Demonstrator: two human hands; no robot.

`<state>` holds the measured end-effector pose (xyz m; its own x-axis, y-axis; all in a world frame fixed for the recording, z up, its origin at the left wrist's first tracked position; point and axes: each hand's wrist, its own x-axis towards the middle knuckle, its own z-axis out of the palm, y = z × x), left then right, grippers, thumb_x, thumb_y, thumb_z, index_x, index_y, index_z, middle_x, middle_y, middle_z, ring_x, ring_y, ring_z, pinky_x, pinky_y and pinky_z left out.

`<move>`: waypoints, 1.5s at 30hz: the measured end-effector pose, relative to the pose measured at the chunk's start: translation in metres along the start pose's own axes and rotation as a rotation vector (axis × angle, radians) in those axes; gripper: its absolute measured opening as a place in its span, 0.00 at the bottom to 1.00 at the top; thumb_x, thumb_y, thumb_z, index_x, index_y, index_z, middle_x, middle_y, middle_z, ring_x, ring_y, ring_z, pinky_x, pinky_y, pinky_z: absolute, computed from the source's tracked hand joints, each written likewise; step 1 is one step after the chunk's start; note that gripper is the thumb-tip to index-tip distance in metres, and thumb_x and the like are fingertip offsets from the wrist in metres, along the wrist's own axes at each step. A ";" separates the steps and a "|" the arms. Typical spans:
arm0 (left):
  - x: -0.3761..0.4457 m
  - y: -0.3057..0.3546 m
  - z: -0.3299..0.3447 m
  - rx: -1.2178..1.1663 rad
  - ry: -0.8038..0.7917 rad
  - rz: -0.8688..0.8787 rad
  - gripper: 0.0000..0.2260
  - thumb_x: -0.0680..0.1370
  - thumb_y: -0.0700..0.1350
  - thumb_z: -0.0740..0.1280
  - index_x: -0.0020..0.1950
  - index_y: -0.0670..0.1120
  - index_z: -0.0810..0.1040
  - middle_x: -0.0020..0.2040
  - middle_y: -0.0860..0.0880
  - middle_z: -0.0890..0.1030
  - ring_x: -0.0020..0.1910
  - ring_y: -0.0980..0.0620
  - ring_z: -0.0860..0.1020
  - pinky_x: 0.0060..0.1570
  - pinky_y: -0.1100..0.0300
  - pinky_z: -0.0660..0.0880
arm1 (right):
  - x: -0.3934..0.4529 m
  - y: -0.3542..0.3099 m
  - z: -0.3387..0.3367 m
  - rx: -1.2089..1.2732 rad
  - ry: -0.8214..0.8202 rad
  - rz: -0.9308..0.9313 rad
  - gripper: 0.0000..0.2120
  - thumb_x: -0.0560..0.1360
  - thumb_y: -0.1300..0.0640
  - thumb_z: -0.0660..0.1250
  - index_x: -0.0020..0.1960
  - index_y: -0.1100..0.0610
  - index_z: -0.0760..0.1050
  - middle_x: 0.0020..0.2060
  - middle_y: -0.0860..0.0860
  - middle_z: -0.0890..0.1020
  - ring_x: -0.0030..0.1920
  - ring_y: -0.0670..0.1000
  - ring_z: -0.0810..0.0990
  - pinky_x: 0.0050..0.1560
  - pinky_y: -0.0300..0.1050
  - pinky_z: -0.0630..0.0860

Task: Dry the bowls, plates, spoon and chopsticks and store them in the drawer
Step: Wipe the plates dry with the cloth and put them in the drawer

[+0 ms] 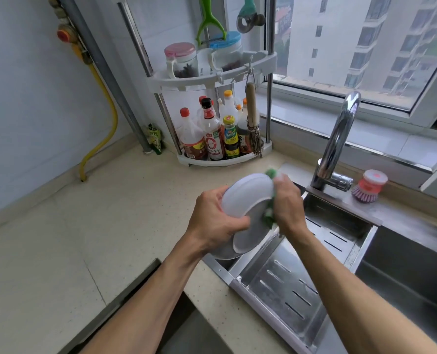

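Note:
My left hand [213, 218] grips a white bowl [245, 194] by its rim, holding it tilted above the left edge of the sink. My right hand [287, 203] presses a green cloth [270, 218] against the bowl's right side, fingers curled round the cloth. Just below the bowl a white plate [247, 238] stands on edge, and a grey dish [223, 252] shows under it at the sink's corner. An open gap in the counter front [135, 284] shows at lower left. No spoon or chopsticks are in view.
A steel drain tray [296, 284] sits in the sink, with the deeper basin [411, 272] to its right. A chrome tap [337, 139] and a pink dish brush [368, 187] stand behind. A corner rack of sauce bottles [212, 134] occupies the back of the beige counter [84, 226].

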<state>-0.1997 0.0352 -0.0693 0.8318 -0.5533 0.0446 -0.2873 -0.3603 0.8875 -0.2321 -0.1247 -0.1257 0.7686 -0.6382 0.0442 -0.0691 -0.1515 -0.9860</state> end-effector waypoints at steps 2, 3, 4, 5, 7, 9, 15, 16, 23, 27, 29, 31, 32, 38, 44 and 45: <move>-0.003 0.001 -0.005 -0.063 0.004 0.007 0.24 0.59 0.44 0.78 0.55 0.49 0.81 0.49 0.50 0.83 0.48 0.49 0.83 0.40 0.55 0.83 | 0.007 0.000 -0.008 0.107 0.034 0.098 0.20 0.80 0.48 0.54 0.33 0.51 0.73 0.35 0.51 0.76 0.38 0.52 0.73 0.40 0.50 0.69; -0.003 0.002 -0.009 -0.115 -0.013 -0.007 0.23 0.59 0.44 0.78 0.53 0.50 0.81 0.49 0.49 0.84 0.48 0.48 0.83 0.42 0.53 0.83 | 0.011 0.000 -0.011 0.127 0.015 0.115 0.21 0.79 0.50 0.55 0.28 0.51 0.73 0.31 0.49 0.75 0.36 0.51 0.71 0.39 0.50 0.67; -0.002 0.001 -0.014 -0.158 -0.057 -0.032 0.24 0.58 0.44 0.79 0.53 0.51 0.81 0.49 0.48 0.84 0.49 0.47 0.84 0.44 0.51 0.83 | 0.013 0.000 -0.016 0.125 -0.014 0.122 0.22 0.77 0.49 0.56 0.26 0.51 0.74 0.29 0.48 0.75 0.35 0.52 0.70 0.40 0.50 0.67; -0.001 0.003 -0.019 -0.176 -0.128 -0.061 0.25 0.58 0.45 0.80 0.54 0.51 0.82 0.50 0.47 0.85 0.49 0.47 0.84 0.46 0.50 0.83 | 0.016 0.000 -0.019 0.110 -0.047 0.121 0.21 0.74 0.48 0.57 0.26 0.51 0.74 0.29 0.49 0.74 0.35 0.52 0.70 0.41 0.51 0.67; 0.005 0.006 -0.026 -0.096 -0.288 -0.119 0.25 0.59 0.46 0.81 0.56 0.49 0.83 0.50 0.46 0.85 0.49 0.46 0.84 0.46 0.48 0.83 | 0.018 -0.006 -0.022 0.011 -0.131 0.049 0.19 0.72 0.47 0.56 0.27 0.54 0.73 0.30 0.52 0.74 0.35 0.53 0.70 0.40 0.50 0.66; 0.014 0.010 -0.022 0.025 -0.364 -0.153 0.24 0.59 0.45 0.81 0.55 0.46 0.84 0.48 0.45 0.86 0.47 0.44 0.85 0.47 0.45 0.83 | 0.016 -0.016 -0.018 -0.130 -0.204 -0.073 0.18 0.72 0.47 0.56 0.30 0.56 0.68 0.29 0.53 0.70 0.32 0.50 0.66 0.35 0.48 0.63; 0.022 0.004 0.000 0.091 -0.225 -0.184 0.20 0.61 0.37 0.78 0.51 0.44 0.82 0.45 0.44 0.85 0.44 0.45 0.84 0.46 0.43 0.82 | 0.000 -0.028 0.000 -0.237 -0.187 -0.289 0.22 0.80 0.42 0.56 0.49 0.57 0.80 0.43 0.52 0.79 0.44 0.51 0.77 0.46 0.51 0.74; 0.022 0.001 0.002 0.063 -0.178 -0.194 0.19 0.60 0.38 0.77 0.50 0.44 0.82 0.45 0.45 0.85 0.44 0.44 0.84 0.45 0.42 0.82 | -0.008 -0.026 0.006 -0.290 -0.202 -0.360 0.20 0.81 0.42 0.56 0.58 0.54 0.79 0.52 0.52 0.79 0.52 0.50 0.76 0.54 0.49 0.73; 0.014 -0.001 0.009 0.013 -0.060 -0.139 0.22 0.58 0.41 0.77 0.52 0.46 0.84 0.45 0.44 0.85 0.44 0.44 0.84 0.41 0.43 0.82 | 0.004 0.001 -0.005 -0.084 -0.088 -0.069 0.17 0.82 0.40 0.52 0.56 0.46 0.76 0.48 0.52 0.80 0.50 0.57 0.80 0.51 0.58 0.79; 0.017 -0.007 0.012 -0.003 -0.084 -0.150 0.23 0.57 0.45 0.78 0.52 0.45 0.83 0.46 0.44 0.84 0.44 0.44 0.84 0.42 0.45 0.83 | -0.022 0.004 0.004 -0.178 -0.161 -0.353 0.19 0.83 0.44 0.53 0.68 0.47 0.73 0.64 0.46 0.75 0.65 0.46 0.73 0.64 0.42 0.69; 0.014 -0.007 0.013 0.005 -0.085 -0.131 0.23 0.57 0.43 0.77 0.52 0.45 0.83 0.46 0.44 0.84 0.45 0.43 0.84 0.41 0.45 0.83 | -0.007 0.009 -0.005 -0.097 -0.151 -0.160 0.17 0.83 0.41 0.51 0.60 0.45 0.75 0.51 0.49 0.79 0.52 0.51 0.79 0.51 0.48 0.75; 0.011 -0.008 0.015 -0.018 -0.065 -0.122 0.22 0.59 0.40 0.77 0.53 0.46 0.83 0.46 0.45 0.84 0.44 0.44 0.83 0.38 0.48 0.83 | 0.006 0.009 -0.011 -0.064 -0.128 0.001 0.17 0.84 0.42 0.50 0.52 0.46 0.75 0.46 0.52 0.79 0.46 0.53 0.77 0.47 0.50 0.73; 0.011 -0.007 0.017 -0.038 -0.053 -0.125 0.20 0.60 0.38 0.77 0.51 0.45 0.83 0.45 0.45 0.84 0.42 0.46 0.83 0.36 0.53 0.82 | 0.004 0.007 -0.010 -0.100 -0.119 -0.017 0.17 0.84 0.42 0.50 0.55 0.46 0.76 0.50 0.52 0.80 0.50 0.52 0.77 0.51 0.50 0.73; 0.007 -0.008 0.015 -0.098 -0.061 -0.084 0.16 0.62 0.36 0.79 0.47 0.46 0.82 0.44 0.46 0.85 0.41 0.48 0.84 0.38 0.53 0.82 | -0.011 -0.001 -0.001 -0.210 -0.087 -0.268 0.20 0.81 0.41 0.52 0.60 0.49 0.77 0.54 0.49 0.79 0.52 0.48 0.76 0.48 0.40 0.72; 0.003 -0.005 -0.006 -0.285 -0.170 -0.155 0.25 0.58 0.42 0.80 0.54 0.48 0.83 0.48 0.47 0.86 0.47 0.47 0.84 0.44 0.52 0.82 | 0.019 0.017 -0.025 -0.038 -0.077 0.020 0.16 0.73 0.46 0.56 0.31 0.54 0.66 0.29 0.49 0.72 0.32 0.50 0.67 0.37 0.49 0.65; 0.006 -0.003 -0.010 -0.277 -0.247 -0.192 0.27 0.58 0.45 0.81 0.57 0.48 0.83 0.50 0.45 0.86 0.49 0.44 0.84 0.47 0.49 0.82 | 0.020 0.014 -0.027 -0.050 -0.130 0.002 0.15 0.73 0.48 0.57 0.30 0.54 0.66 0.27 0.47 0.71 0.31 0.48 0.66 0.36 0.47 0.65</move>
<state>-0.1891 0.0404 -0.0673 0.7090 -0.6714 -0.2157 0.0287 -0.2781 0.9601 -0.2348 -0.1603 -0.1345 0.8439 -0.5362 0.0180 -0.0996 -0.1896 -0.9768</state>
